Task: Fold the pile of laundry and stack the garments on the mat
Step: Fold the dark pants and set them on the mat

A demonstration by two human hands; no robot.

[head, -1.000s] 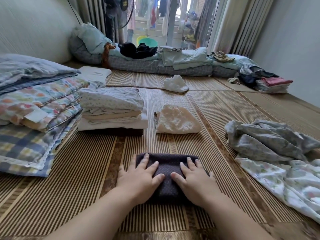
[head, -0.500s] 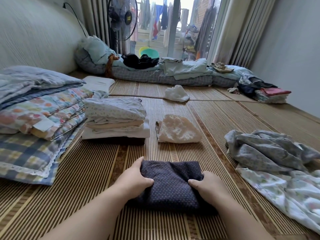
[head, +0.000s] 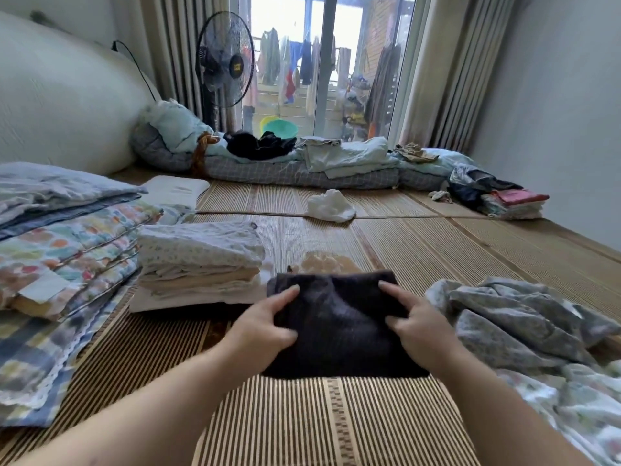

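A folded dark navy dotted garment [head: 339,327] is lifted off the striped bamboo mat [head: 322,418], held between both hands. My left hand [head: 265,326] grips its left edge with thumb on top. My right hand [head: 415,326] grips its right edge the same way. To the left stands a stack of folded light garments [head: 201,260]. Just behind the dark garment lies a folded cream piece [head: 327,262], partly hidden. An unfolded pile of grey-blue and floral laundry [head: 524,324] lies at the right.
Folded quilts [head: 64,250] fill the left side. A white crumpled cloth [head: 331,206] lies further back on the mat. Bedding [head: 302,163] runs along the far edge below a standing fan [head: 224,67]. Another clothes stack [head: 510,203] sits at the far right.
Both hands went from pressing flat on the dark garment to gripping its sides, then lifted it off the mat and carried it forward toward the folded stacks.
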